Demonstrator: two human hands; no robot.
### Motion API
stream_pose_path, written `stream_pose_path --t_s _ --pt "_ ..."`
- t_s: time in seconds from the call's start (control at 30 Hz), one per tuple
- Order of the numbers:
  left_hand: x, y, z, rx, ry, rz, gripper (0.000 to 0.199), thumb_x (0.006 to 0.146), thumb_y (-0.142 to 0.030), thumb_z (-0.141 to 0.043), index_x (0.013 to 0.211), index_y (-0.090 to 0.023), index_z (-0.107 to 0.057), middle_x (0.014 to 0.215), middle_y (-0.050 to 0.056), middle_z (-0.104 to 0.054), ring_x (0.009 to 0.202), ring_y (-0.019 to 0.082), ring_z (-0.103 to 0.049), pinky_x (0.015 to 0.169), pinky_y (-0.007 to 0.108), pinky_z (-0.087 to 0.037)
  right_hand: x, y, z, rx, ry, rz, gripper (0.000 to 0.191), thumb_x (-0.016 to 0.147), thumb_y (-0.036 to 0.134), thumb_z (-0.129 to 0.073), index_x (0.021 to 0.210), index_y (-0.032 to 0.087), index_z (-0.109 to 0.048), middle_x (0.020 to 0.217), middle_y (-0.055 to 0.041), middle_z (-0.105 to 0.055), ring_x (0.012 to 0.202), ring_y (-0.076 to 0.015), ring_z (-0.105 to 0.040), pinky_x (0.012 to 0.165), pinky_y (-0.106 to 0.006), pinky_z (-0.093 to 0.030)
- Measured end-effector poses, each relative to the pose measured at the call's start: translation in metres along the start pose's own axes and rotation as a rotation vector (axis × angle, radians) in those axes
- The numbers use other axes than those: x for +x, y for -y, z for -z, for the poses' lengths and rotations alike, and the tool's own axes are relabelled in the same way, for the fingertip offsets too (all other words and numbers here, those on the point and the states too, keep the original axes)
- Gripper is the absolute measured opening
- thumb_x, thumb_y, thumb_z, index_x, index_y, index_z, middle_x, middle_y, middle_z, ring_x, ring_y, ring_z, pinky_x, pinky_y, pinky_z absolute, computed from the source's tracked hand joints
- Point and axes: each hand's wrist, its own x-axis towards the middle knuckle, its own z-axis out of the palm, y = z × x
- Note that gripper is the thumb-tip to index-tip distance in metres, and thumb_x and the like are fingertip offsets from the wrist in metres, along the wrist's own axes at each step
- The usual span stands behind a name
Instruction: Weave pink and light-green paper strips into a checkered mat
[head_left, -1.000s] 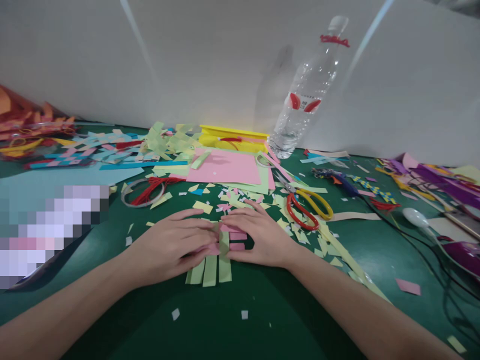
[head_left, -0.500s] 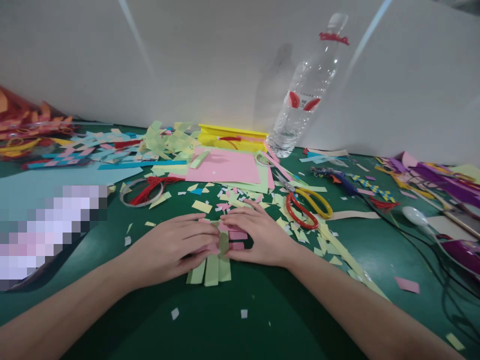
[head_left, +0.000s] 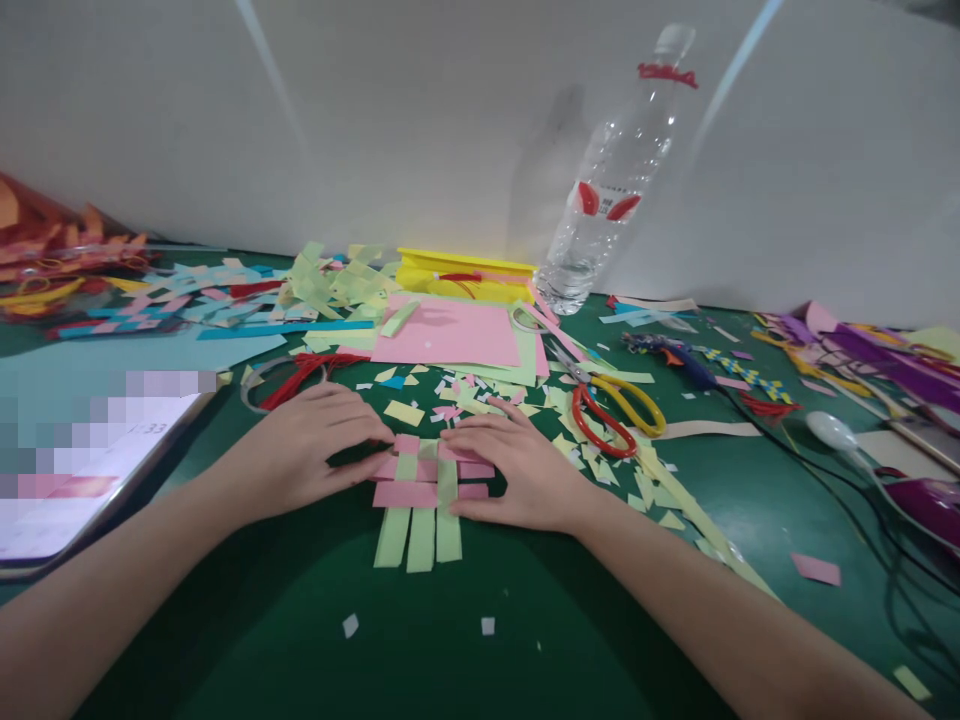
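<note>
A small weave of pink and light green paper strips (head_left: pixel 406 494) lies flat on the green table, its green ends pointing toward me. My left hand (head_left: pixel 311 445) is at its left edge, thumb and fingertips closed on the end of a pink paper strip (head_left: pixel 384 468). On the other side, my right hand (head_left: pixel 517 465) holds the weave down, thumb and index finger pressed on the right-hand green strip (head_left: pixel 447 480). Pink strip ends show in the gap beneath that palm. The far edge of the weave is partly hidden by the fingers.
Scissors (head_left: pixel 604 405) with red and yellow handles lie beyond my right hand among paper scraps (head_left: pixel 577 440). A clear bottle (head_left: pixel 607 190) leans on the wall. Pink sheets (head_left: pixel 457 335), a tape roll with red cord (head_left: pixel 300 380), a phone (head_left: pixel 97 480) and a glue gun (head_left: pixel 922 510) surround the work.
My left hand has moved left and slightly back, off the middle of the weave, uncovering its pink and green strips. My right hand stays in place.
</note>
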Motion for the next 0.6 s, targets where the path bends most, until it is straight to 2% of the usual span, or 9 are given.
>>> stream_pose_path --t_s 0.1,0.23,0.4,0.6 --pt "0.000 0.001 -0.001 -0.039 0.051 0.010 0.020 0.090 -0.038 -0.051 0.095 -0.024 -0.064 0.083 0.000 -0.070 0.076 0.018 -0.059 0.074 0.034 -0.044 0.000 0.000 0.001 -0.002 0.003 0.002 0.052 0.079 0.051 -0.062 0.118 0.018 -0.057 0.124 -0.0059 -0.062 0.121 -0.0213 -0.051 0.115 -0.044 -0.015" --pt "0.000 -0.003 -0.006 -0.058 0.065 0.097 0.025 0.090 -0.043 -0.048 0.089 -0.023 -0.062 0.067 -0.001 -0.063 0.069 0.018 -0.056 0.064 0.030 -0.042 0.000 0.000 0.000 -0.002 0.004 0.014 0.051 0.080 0.052 -0.061 0.119 0.019 -0.056 0.124 -0.0063 -0.062 0.121 -0.0208 -0.051 0.115 -0.045 -0.016" --pt "0.002 -0.008 -0.011 -0.128 0.066 0.137 0.028 0.088 -0.048 -0.048 0.083 -0.022 -0.058 0.059 -0.004 -0.056 0.057 0.014 -0.053 0.066 0.029 -0.043 0.000 0.000 0.000 0.014 -0.002 0.008 0.052 0.080 0.052 -0.061 0.120 0.020 -0.056 0.124 -0.0069 -0.062 0.121 -0.0219 -0.051 0.114 -0.046 -0.017" --pt "0.002 -0.014 -0.013 -0.127 0.050 0.172 0.034 0.090 -0.052 -0.044 0.082 -0.021 -0.056 0.060 -0.005 -0.054 0.057 0.014 -0.051 0.070 0.031 -0.040 0.000 0.001 0.001 0.010 0.000 0.007 0.052 0.080 0.052 -0.062 0.119 0.018 -0.056 0.124 -0.0071 -0.062 0.121 -0.0217 -0.052 0.115 -0.046 -0.016"
